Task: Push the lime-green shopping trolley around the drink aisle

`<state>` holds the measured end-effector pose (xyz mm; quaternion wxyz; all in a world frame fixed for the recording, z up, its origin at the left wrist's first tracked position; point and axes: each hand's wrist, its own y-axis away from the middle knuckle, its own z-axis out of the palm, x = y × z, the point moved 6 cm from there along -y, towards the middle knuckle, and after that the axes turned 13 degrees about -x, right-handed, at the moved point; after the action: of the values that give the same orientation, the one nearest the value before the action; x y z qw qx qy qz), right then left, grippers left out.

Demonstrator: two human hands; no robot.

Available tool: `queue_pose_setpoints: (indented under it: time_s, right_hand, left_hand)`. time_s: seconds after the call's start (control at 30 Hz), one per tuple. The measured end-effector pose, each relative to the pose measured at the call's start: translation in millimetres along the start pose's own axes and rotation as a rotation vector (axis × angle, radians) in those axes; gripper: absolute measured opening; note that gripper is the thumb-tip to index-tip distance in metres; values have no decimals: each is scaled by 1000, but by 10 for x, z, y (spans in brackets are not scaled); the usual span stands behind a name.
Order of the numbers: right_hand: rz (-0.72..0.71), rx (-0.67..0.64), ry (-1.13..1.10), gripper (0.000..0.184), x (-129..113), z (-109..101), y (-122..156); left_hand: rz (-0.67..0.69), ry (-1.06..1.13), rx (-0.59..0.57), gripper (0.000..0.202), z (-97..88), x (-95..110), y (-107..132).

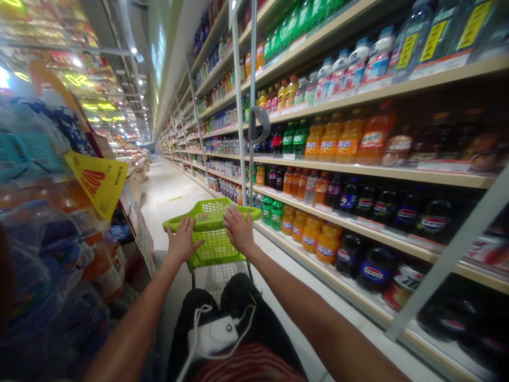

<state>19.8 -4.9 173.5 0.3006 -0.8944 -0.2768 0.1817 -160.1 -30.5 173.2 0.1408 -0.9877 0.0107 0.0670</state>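
Note:
A light-green shopping cart (217,249) with a mesh basket stands right in front of me. My left hand (182,240) is hooked over the left part of its green handle (212,220), with the thumb stretched out to the right below the bar. On the handle's right part, my right hand (238,228) is closed with curled fingers. Something small and whitish shows at its fingertips, too blurred to name. A white box-shaped device (213,335) with white cables lies on my lap, touched by neither hand.
Shelves (374,172) of bottled drinks line the right side, with metal posts (240,106) along their front. At left are wrapped bottle packs (43,254) and a yellow price sign (98,183). A pale-floored aisle (159,183) runs ahead.

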Motion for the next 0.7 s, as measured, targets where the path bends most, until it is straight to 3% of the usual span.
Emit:
queue_pose_setpoints:
  time_s: [0.1, 0.23, 0.4, 0.57, 0.63, 0.7]
  right_hand:
    - [-35, -12, 13, 45, -32, 37, -26]
    - [-47, -44, 16, 35, -68, 114, -112]
    - [31, -33, -4, 38, 336, -19, -5]
    - [257, 105, -63, 40, 928, -174, 170]
    - [272, 171, -104, 40, 944, -158, 187]
    - [192, 188, -131, 42, 771, -93, 160]
  left_hand:
    - [-8, 3, 6, 65, 1, 17, 2]
    - [-20, 2, 19, 61, -17, 11, -13]
    - [-25, 13, 40, 57, -35, 10, -20]
    - [-44, 26, 57, 57, -36, 36, -4]
    - [-55, 28, 63, 58, -35, 41, -1]
    - [-59, 24, 63, 60, -31, 41, -1]
